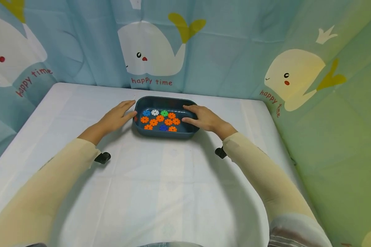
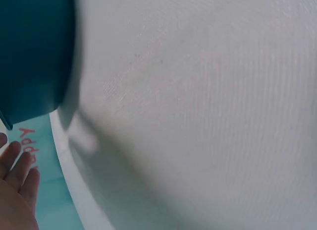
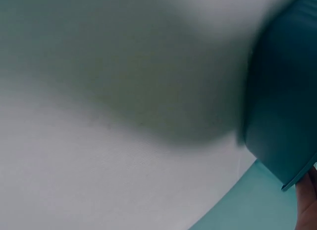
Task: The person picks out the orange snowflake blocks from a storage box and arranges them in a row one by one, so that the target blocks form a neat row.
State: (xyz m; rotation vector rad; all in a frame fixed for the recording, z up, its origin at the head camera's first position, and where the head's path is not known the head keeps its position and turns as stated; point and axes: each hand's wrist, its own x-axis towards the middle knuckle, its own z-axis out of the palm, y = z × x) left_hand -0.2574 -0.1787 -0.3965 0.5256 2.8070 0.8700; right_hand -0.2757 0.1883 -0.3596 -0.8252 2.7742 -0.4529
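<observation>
Left hand (image 1: 115,117) and right hand (image 1: 205,118) at opposite ends of a dark blue tray (image 1: 165,135)

The words "happy time" can be read in red on the curtain (image 1: 232,55), beneath the printed whales (image 1: 151,51) on the left, in the middle and on the right. The left wrist view catches part of the same print, with "appy" showing. No brand can be made out on the tray.

The left hand is relaxed and open, its fingers extended towards the tray's left end; they come right up to the rim, but whether they touch it is hard to tell. The right hand is also open, thumb and fingers spread apart, reaching over the rim at the right end with the fingertips above the inside. The right wrist view shows it meeting the rim.

The tray stands at the far side of the bench (image 1: 136,192), around its middle. In it lie flower-shaped pieces (image 1: 153,122), mostly orange, with a white one, a green one and blue ones among them.

A white cloth with faint stripes covers the bench. Cream sleeves (image 1: 57,178) cover both forearms, and a black device (image 1: 103,157) shows below each wrist. The curtain hangs behind and along both sides, light blue at the far side and greener on the right. Soft shadows fall beneath the arms.
</observation>
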